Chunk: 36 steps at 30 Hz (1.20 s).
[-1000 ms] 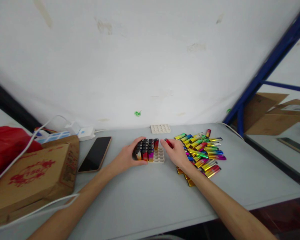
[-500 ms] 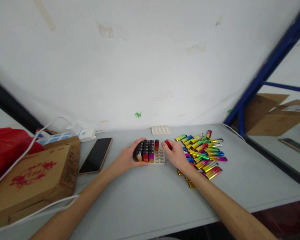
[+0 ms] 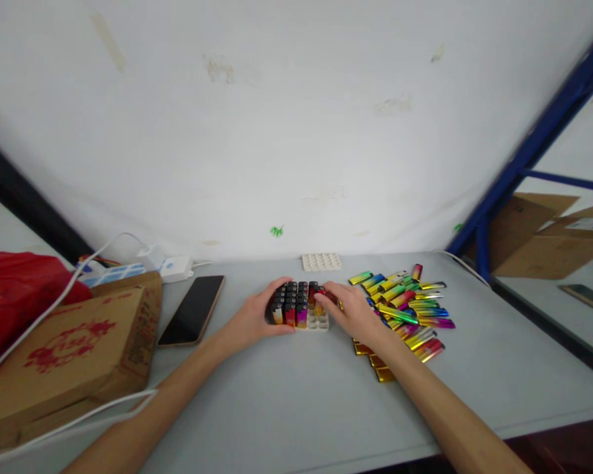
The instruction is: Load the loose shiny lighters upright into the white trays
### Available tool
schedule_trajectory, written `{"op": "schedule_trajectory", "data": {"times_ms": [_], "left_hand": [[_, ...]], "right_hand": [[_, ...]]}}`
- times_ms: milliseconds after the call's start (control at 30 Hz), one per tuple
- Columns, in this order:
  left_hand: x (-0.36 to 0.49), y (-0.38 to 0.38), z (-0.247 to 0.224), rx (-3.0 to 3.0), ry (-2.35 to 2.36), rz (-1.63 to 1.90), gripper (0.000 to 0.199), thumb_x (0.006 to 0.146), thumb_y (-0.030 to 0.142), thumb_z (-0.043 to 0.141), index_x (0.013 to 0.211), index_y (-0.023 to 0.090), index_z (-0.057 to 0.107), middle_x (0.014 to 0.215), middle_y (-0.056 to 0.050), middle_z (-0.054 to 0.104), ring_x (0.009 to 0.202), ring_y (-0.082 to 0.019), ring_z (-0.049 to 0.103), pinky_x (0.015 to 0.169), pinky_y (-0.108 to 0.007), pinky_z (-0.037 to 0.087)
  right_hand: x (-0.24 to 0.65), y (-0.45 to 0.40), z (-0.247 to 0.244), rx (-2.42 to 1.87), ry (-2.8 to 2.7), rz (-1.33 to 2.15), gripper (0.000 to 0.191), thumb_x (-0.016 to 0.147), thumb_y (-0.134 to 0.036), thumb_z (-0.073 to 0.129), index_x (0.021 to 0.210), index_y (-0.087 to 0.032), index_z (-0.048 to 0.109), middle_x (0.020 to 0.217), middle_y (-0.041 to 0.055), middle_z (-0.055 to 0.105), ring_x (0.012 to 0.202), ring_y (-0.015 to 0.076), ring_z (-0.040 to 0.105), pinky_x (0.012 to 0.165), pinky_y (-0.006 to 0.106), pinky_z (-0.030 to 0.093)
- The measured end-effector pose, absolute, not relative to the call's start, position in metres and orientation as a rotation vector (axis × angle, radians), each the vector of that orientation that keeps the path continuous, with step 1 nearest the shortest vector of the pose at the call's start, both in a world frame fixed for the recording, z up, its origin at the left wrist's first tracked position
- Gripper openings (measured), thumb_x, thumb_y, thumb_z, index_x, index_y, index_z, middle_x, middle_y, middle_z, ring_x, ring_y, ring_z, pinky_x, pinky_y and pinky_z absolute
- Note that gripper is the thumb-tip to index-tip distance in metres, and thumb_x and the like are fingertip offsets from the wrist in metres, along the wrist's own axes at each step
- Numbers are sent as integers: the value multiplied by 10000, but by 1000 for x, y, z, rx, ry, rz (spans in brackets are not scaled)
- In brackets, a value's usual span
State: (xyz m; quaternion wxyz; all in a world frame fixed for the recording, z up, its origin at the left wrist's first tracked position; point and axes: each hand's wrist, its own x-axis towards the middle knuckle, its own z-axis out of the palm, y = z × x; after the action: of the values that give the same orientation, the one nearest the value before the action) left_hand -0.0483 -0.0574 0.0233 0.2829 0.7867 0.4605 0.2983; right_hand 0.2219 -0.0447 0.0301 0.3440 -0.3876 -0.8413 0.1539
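Observation:
Several upright lighters (image 3: 290, 306) with black tops stand in rows in a white gridded tray (image 3: 319, 323), whose right-hand cells show bare. My left hand (image 3: 257, 311) curls around the left side of this block, thumb in front and fingers behind. Between the thumb and fingers of my right hand (image 3: 348, 308) is a red and gold lighter (image 3: 319, 299), held upright over the tray's right part, just in front of a standing lighter. How deep it sits in a cell I cannot tell. A loose pile of shiny multicoloured lighters (image 3: 405, 299) lies right of my right hand.
Against the wall lies a second white gridded tray (image 3: 321, 262). To the left are a phone (image 3: 192, 311), a cardboard box (image 3: 74, 352), a red bag (image 3: 24, 296) and a white power strip (image 3: 175, 268) with cables. A blue metal frame (image 3: 483, 243) borders the right side.
My right hand has moved left from beside the tray to over it, bringing the red lighter upright into the row. My left hand keeps its grip; the view has tilted slightly.

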Motion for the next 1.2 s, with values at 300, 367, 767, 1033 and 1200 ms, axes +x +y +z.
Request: {"op": "schedule_trajectory", "data": {"times_ms": [300,367,767,1033,1200], "left_hand": [[-49,-57,21,2094,1240,810,993,722,441,919,1577,261,447,1555,-95,616,1397,-329,624,1232,-430,451],[-49,-56,20,2097,1234,807,991,724,432,915,1578,257,442,1553,-99,616,1392,-327,627,1227,-430,456],[-47,-58,24,2047,1245,815,978,705,397,919,1555,244,461,1543,-118,622,1392,-345,621,1227,-460,451],[-48,-58,24,2032,1247,805,997,704,421,933,1568,262,462,1517,-101,651,1357,-356,650,1213,-453,470],[-50,-57,21,2032,1246,812,1003,707,412,938,1575,266,457,1536,-98,636,1382,-348,633,1214,-438,468]], "right_hand": [[225,-40,27,-1104,-2370,376,177,1135,-301,483,1098,-200,624,924,67,757,803,204,699,711,280,446],[222,-41,29,-1152,-2420,280,170,1134,-297,494,1113,-195,628,977,86,764,855,217,713,743,290,458],[230,-35,39,-1246,-2457,86,335,1134,-437,489,1032,-202,705,934,67,765,858,220,718,831,324,462],[335,8,19,-1736,-2181,-71,392,1030,-373,601,1332,-143,701,1335,232,678,1284,364,624,1122,478,445],[355,13,3,-1987,-2114,-63,610,983,-546,657,1466,-174,646,1390,252,666,1375,429,566,1135,554,415]]}}
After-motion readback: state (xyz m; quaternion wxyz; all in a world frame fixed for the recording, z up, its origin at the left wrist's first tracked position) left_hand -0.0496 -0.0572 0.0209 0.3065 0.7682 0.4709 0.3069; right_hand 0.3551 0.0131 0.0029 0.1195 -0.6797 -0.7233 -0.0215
